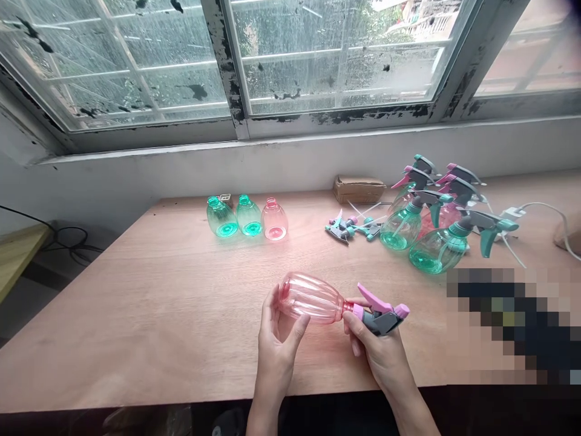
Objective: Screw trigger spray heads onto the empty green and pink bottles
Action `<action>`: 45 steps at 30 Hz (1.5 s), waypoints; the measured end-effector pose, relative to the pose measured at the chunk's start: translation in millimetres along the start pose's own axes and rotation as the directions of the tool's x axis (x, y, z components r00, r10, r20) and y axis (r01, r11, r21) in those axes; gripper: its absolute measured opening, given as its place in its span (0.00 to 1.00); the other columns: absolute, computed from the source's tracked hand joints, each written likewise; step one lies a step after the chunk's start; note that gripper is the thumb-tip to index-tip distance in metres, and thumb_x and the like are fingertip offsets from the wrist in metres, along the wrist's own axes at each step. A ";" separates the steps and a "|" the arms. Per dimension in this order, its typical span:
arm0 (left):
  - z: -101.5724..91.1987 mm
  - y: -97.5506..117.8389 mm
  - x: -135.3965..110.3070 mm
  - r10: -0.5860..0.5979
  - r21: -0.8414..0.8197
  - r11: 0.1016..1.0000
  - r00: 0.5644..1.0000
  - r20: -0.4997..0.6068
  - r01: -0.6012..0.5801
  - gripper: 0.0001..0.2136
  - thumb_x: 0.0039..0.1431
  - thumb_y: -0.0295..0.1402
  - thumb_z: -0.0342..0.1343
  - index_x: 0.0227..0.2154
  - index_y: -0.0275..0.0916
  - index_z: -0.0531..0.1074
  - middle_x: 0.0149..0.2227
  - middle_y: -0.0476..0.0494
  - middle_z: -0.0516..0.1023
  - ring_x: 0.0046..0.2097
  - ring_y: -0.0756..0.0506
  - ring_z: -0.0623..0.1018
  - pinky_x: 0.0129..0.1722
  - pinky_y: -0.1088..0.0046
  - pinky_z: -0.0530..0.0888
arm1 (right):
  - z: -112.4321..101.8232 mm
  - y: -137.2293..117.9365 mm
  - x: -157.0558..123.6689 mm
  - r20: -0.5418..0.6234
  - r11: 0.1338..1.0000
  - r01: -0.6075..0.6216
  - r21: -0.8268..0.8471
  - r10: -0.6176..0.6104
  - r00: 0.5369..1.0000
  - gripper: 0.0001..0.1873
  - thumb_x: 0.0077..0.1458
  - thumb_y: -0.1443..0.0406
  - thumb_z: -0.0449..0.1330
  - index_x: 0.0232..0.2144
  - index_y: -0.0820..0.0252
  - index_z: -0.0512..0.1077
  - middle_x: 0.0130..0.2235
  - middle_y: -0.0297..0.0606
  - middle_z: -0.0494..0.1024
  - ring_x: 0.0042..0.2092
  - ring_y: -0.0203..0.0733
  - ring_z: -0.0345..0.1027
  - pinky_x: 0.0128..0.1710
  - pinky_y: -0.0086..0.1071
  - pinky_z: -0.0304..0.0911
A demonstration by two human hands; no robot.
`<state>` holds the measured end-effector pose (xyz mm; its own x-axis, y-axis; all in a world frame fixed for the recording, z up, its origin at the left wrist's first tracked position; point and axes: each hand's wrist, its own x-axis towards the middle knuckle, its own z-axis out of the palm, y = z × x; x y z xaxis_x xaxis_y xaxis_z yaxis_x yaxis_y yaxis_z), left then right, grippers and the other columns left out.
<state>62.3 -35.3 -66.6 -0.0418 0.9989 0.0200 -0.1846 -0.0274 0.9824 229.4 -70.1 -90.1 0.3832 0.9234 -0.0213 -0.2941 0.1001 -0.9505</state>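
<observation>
A clear pink spray bottle (313, 298) lies sideways between my hands above the table, its base to the left. My left hand (279, 339) is wrapped round the base end, thumb on the near side. At the neck, my right hand (374, 345) grips beside the pink collar, with the thumb on the near side and fingers partly hidden behind. The grey and pink trigger head (384, 318) sits at the bottle's mouth and points right. Whether it is fully screwed on I cannot tell.
Two green bottles (249, 217) and one pink bottle (275, 221) without heads stand at the back. Loose trigger heads (342, 229) lie to their right. Several bottles with heads (438, 248) crowd the right, near a cardboard box (359, 189) and a white cable (563, 221).
</observation>
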 end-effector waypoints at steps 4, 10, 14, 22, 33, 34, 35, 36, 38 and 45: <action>-2.2 -0.8 -0.9 0.029 0.042 0.999 0.997 0.075 -0.032 0.33 0.60 0.36 0.69 0.66 0.52 0.65 0.68 0.44 0.71 0.71 0.35 0.66 0.73 0.51 0.59 | -3.7 2.6 2.6 -0.005 0.998 0.009 0.067 -0.008 1.000 0.18 0.59 0.55 0.74 0.45 0.57 0.75 0.25 0.30 0.76 0.18 0.30 0.62 0.17 0.24 0.56; -0.7 2.8 -4.8 0.067 0.122 0.989 0.992 0.109 -0.080 0.30 0.65 0.39 0.64 0.67 0.51 0.63 0.69 0.42 0.69 0.72 0.34 0.65 0.72 0.51 0.60 | -6.6 8.0 2.6 0.014 1.000 0.012 -0.003 -0.012 1.000 0.20 0.60 0.56 0.73 0.48 0.57 0.75 0.25 0.30 0.77 0.19 0.32 0.63 0.19 0.27 0.58; 0.1 1.9 -5.4 0.020 0.120 0.992 0.998 0.059 -0.027 0.33 0.64 0.44 0.64 0.68 0.48 0.59 0.70 0.38 0.67 0.71 0.33 0.65 0.72 0.48 0.60 | -3.0 3.4 -2.8 0.041 0.995 0.035 -0.092 -0.031 0.999 0.18 0.58 0.56 0.74 0.47 0.56 0.78 0.26 0.29 0.76 0.21 0.35 0.63 0.23 0.30 0.60; 0.5 -1.2 1.3 -0.017 -0.028 0.999 0.999 -0.028 0.016 0.32 0.56 0.39 0.72 0.62 0.48 0.67 0.67 0.40 0.72 0.71 0.34 0.67 0.72 0.52 0.61 | 0.0 -1.7 -3.4 0.016 0.994 0.012 -0.108 -0.011 1.000 0.20 0.57 0.55 0.74 0.47 0.57 0.78 0.25 0.30 0.75 0.21 0.36 0.62 0.23 0.32 0.59; 1.3 -0.6 -3.2 -0.020 0.023 1.000 1.000 0.001 0.020 0.38 0.57 0.41 0.71 0.68 0.51 0.61 0.71 0.40 0.66 0.73 0.33 0.63 0.73 0.48 0.58 | 4.0 -6.3 -4.9 -0.002 0.994 0.000 -0.111 0.000 1.000 0.22 0.56 0.54 0.74 0.49 0.54 0.78 0.23 0.27 0.73 0.21 0.34 0.61 0.24 0.31 0.60; 1.5 -0.8 -2.4 -0.038 -0.008 0.999 0.999 -0.032 0.038 0.38 0.57 0.42 0.71 0.67 0.50 0.61 0.71 0.39 0.66 0.73 0.33 0.63 0.72 0.49 0.59 | 4.6 -7.0 -5.4 0.003 0.992 -0.001 -0.126 0.001 1.000 0.22 0.56 0.54 0.74 0.48 0.55 0.79 0.22 0.27 0.72 0.22 0.35 0.60 0.25 0.31 0.60; 1.6 -1.2 -1.4 -0.051 -0.035 0.998 0.996 -0.069 0.049 0.38 0.56 0.43 0.72 0.66 0.48 0.61 0.70 0.38 0.66 0.73 0.33 0.64 0.72 0.50 0.61 | 5.0 -7.5 -5.7 0.007 0.990 -0.001 -0.141 0.002 1.000 0.21 0.55 0.53 0.75 0.47 0.55 0.80 0.21 0.27 0.71 0.22 0.36 0.60 0.25 0.32 0.60; 1.6 -1.8 -0.3 -0.058 -0.055 0.997 0.993 -0.100 0.052 0.38 0.55 0.43 0.72 0.66 0.47 0.62 0.70 0.37 0.67 0.72 0.33 0.64 0.71 0.51 0.62 | 5.3 -7.9 -6.0 0.009 0.988 0.000 -0.154 0.001 1.000 0.20 0.54 0.53 0.75 0.45 0.55 0.80 0.20 0.26 0.70 0.22 0.37 0.60 0.26 0.33 0.60; 1.3 -3.1 1.4 -0.059 -0.075 0.996 0.989 -0.132 0.050 0.37 0.54 0.42 0.73 0.64 0.47 0.64 0.69 0.36 0.69 0.72 0.33 0.65 0.71 0.53 0.64 | 5.4 -8.3 -6.2 0.004 0.987 -0.004 -0.162 0.005 1.000 0.19 0.53 0.52 0.75 0.42 0.55 0.81 0.20 0.26 0.70 0.23 0.38 0.61 0.26 0.34 0.60; -1.1 -4.7 1.6 -0.024 -0.080 0.997 0.996 -0.089 0.016 0.35 0.56 0.38 0.72 0.65 0.48 0.66 0.67 0.38 0.73 0.71 0.34 0.67 0.71 0.52 0.63 | 5.9 -7.9 -5.0 0.020 0.991 -0.017 -0.134 0.020 1.000 0.22 0.55 0.52 0.74 0.48 0.56 0.81 0.27 0.33 0.79 0.21 0.37 0.63 0.24 0.34 0.61</action>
<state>62.0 -33.6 -71.4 -0.1247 0.9920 -0.0198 -0.2634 -0.0138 0.9646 224.6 -73.3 -80.7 0.3596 0.9325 -0.0337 -0.1803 0.0340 -0.9830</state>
